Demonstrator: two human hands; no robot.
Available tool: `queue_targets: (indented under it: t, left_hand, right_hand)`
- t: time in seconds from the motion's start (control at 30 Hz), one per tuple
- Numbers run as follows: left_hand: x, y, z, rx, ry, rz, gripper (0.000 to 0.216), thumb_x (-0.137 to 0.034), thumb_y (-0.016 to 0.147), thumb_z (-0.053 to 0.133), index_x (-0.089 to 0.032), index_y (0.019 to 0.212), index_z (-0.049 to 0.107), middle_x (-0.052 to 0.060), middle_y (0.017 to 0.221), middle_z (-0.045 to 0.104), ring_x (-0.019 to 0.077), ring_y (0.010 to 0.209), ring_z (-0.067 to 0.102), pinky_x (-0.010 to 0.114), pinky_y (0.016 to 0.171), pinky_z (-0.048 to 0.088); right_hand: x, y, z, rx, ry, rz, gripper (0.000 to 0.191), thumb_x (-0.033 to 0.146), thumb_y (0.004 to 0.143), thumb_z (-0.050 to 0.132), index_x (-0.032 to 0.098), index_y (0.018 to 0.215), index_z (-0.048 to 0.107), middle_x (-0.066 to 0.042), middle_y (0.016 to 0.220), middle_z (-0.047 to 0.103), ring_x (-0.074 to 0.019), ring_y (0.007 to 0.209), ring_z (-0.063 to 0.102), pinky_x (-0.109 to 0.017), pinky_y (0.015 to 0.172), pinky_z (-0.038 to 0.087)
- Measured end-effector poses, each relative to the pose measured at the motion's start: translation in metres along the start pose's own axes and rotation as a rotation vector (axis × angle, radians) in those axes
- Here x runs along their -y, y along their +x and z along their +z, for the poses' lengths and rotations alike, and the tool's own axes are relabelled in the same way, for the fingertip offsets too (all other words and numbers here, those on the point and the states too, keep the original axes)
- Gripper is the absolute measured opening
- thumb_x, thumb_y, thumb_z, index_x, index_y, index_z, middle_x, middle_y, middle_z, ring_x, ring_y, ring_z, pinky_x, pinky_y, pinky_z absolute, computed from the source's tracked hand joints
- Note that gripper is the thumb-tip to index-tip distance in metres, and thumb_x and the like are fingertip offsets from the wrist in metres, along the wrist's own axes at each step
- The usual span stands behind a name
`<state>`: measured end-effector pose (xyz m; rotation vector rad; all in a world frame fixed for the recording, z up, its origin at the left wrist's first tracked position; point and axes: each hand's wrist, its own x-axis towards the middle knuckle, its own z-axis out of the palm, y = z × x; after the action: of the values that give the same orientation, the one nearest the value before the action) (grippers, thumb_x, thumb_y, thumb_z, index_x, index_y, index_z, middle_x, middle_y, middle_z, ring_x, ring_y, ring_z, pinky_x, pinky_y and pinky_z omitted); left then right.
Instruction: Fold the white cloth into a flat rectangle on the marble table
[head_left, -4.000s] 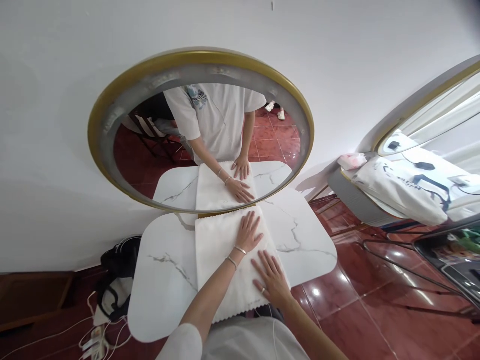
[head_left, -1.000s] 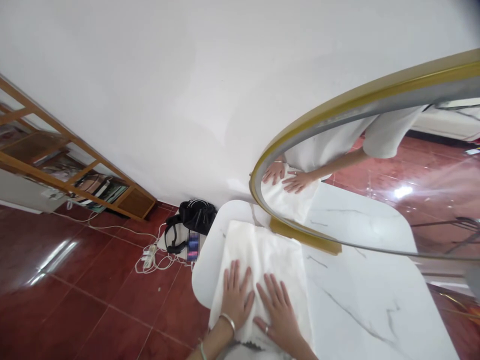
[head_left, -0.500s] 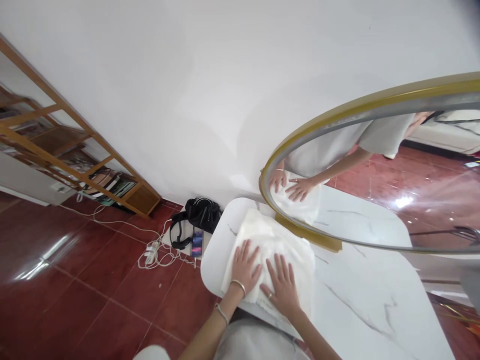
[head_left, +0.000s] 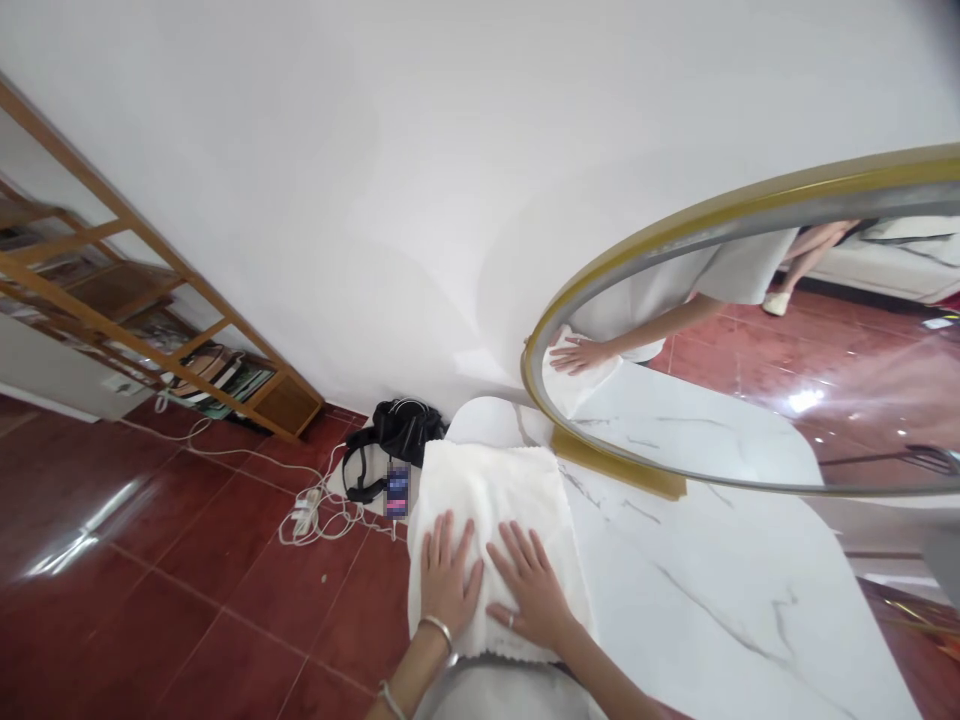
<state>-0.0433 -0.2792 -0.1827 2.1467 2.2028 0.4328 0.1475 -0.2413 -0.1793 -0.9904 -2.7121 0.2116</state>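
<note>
A white cloth [head_left: 491,480] with a scalloped edge lies spread on the left end of the white marbled tabletop [head_left: 675,590]. Flat on its left part rests my left hand [head_left: 448,585], fingers stretched out, with bangles at the wrist. My right hand [head_left: 529,590], wearing a ring, lies on the cloth to the right with its fingers spread. Both palms press on the fabric; neither grips it. The cloth's left side reaches the table's rounded left edge, and its near edge meets my light-coloured clothing.
A gold-framed mirror [head_left: 600,465] stands on the table's back right, reflecting my arm and the cloth. On the floor to the left are a black bag [head_left: 409,428], a phone with a blurred screen [head_left: 397,490] and tangled white cables [head_left: 304,512]. A wooden shelf [head_left: 285,400] stands by the wall.
The cloth has shifted left and towards me under both hands, and now lies straighter. My hands have moved the same way and stay flat on it.
</note>
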Motion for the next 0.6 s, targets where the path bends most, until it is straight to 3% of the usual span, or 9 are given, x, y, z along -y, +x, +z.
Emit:
queue_targets:
  t: [0.17,0.27,0.33,0.4,0.5,0.6]
  left_hand:
    - [-0.047,0.031,0.008,0.183,-0.259,0.150,0.052,-0.046,0.075,0.067,-0.033,0.124,0.059,0.008,0.133,0.052,0.0310,0.119,0.048,0.046,0.099,0.040]
    - [-0.076,0.073,0.011,0.207,-0.342,0.026,0.036,-0.038,0.075,0.067,-0.028,0.109,0.065,0.008,0.121,0.055,0.0288,0.113,0.051,0.045,0.096,0.042]
    - [-0.088,0.103,0.011,0.180,-0.326,-0.092,0.033,-0.028,0.080,0.059,-0.024,0.112,0.061,0.010,0.122,0.054,0.0301,0.116,0.049,0.049,0.096,0.041]
    - [-0.096,0.128,0.008,0.205,-0.329,-0.094,0.031,-0.020,0.082,0.053,-0.021,0.112,0.061,0.011,0.116,0.057,0.0286,0.109,0.054,0.048,0.092,0.045]
    - [-0.110,0.140,-0.002,0.332,-0.388,0.129,0.023,-0.011,0.080,0.049,-0.021,0.089,0.068,0.005,0.092,0.064,0.0210,0.087,0.062,0.035,0.081,0.050]
    - [-0.135,0.120,-0.023,0.477,-0.438,0.420,0.021,-0.008,0.070,0.059,-0.026,0.069,0.070,-0.002,0.077,0.065,0.0152,0.069,0.062,0.026,0.070,0.050]
  right_hand:
    - [-0.030,-0.073,-0.007,-0.018,-0.048,0.175,0.081,0.063,0.083,0.051,0.027,0.150,0.022,-0.010,0.155,0.024,-0.0343,0.142,0.023,-0.055,0.109,0.030]
    - [-0.042,-0.108,-0.009,-0.023,-0.047,0.320,0.081,0.065,0.080,0.054,0.031,0.149,0.026,-0.007,0.152,0.031,-0.0331,0.139,0.031,-0.053,0.107,0.036]
    - [-0.043,-0.119,-0.009,-0.039,-0.024,0.396,0.076,0.064,0.080,0.056,0.034,0.146,0.033,-0.005,0.149,0.037,-0.0316,0.135,0.037,-0.051,0.105,0.040]
    - [-0.039,-0.121,-0.007,-0.075,-0.005,0.459,0.065,0.060,0.081,0.057,0.036,0.140,0.043,-0.003,0.146,0.043,-0.0299,0.132,0.044,-0.048,0.102,0.045]
    - [-0.030,-0.114,0.002,-0.153,0.011,0.505,0.049,0.055,0.082,0.058,0.037,0.128,0.057,-0.002,0.137,0.054,-0.0274,0.122,0.054,-0.041,0.093,0.053]
    - [-0.026,-0.106,0.011,-0.245,0.009,0.497,0.034,0.050,0.083,0.058,0.038,0.113,0.066,-0.002,0.121,0.065,-0.0258,0.106,0.064,-0.036,0.080,0.058]
